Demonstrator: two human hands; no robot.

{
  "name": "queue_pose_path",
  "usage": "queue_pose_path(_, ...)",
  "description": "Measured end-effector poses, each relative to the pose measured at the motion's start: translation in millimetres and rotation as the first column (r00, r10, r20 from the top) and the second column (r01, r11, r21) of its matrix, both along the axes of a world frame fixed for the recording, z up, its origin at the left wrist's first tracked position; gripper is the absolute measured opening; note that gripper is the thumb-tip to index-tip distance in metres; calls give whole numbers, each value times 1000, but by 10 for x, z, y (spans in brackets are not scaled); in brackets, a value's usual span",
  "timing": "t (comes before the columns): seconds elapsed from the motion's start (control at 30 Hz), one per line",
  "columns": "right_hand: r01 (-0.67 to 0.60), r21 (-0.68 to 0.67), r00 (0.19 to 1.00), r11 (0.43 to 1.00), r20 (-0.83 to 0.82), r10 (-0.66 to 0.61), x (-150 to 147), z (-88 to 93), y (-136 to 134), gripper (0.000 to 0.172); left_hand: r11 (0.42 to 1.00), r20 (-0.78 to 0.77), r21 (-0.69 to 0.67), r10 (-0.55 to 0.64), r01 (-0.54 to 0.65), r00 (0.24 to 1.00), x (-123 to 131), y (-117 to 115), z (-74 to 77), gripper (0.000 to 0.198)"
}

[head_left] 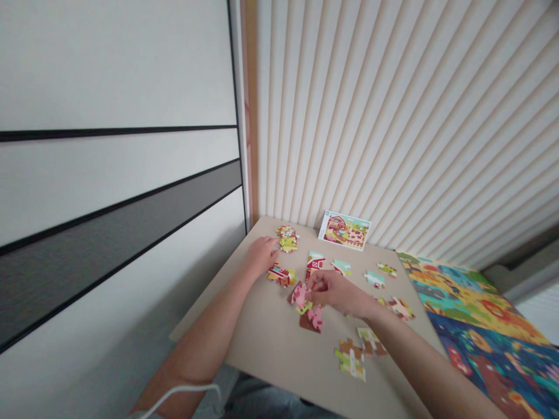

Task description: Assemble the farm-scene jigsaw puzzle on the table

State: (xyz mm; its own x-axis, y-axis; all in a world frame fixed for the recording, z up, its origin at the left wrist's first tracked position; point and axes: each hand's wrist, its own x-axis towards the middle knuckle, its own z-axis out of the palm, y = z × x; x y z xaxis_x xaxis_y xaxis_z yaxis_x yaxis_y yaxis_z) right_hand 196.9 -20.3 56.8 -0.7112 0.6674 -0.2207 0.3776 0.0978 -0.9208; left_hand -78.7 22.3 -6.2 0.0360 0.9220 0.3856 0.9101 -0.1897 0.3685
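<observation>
My right hand (334,293) curls over a cluster of pink and brown jigsaw pieces (306,308), its fingertips on them; I cannot tell whether it grips one. My left hand (262,256) rests on the beige board (266,343), just above a joined red-barn piece group (280,274). A small stack of yellow-green pieces (287,239) lies beyond it. A red barn piece (315,262) stands close to my right fingers. Several loose pieces are spread to the right and near the front, including a green-and-brown group (350,359).
A farm picture card (344,230) leans against the pleated cream wall (393,116) behind the board. A multicoloured patterned mat (476,326) lies to the right. White and grey panels (109,198) rise at the left. A white cable (183,396) crosses my left forearm's lower end.
</observation>
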Motion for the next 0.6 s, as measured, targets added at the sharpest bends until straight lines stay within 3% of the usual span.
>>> queue_pose_path(0.13,-126,4,985,992,123,125,-38,-51,-315,19,1000,-31,14,9,-9,999,80,116,-56,48)
queue_pose_path(0.2,-160,142,969,977,213,128,-102,-70,-407,13,1000,-26,28,0,0,1000,124,173,-74,53)
queue_pose_path(0.3,-200,404,942,893,329,62,-204,-53,-413,11,1000,-21,29,6,-5,1000,171,225,-92,49)
queue_pose_path(0.43,-114,609,930,785,343,-131,-322,-70,-80,15,1000,-37,8,25,-24,999,183,221,-87,46)
queue_pose_path(0.6,67,633,913,772,274,-303,-447,-296,696,18,999,20,33,-10,9,1000,147,182,-77,42)
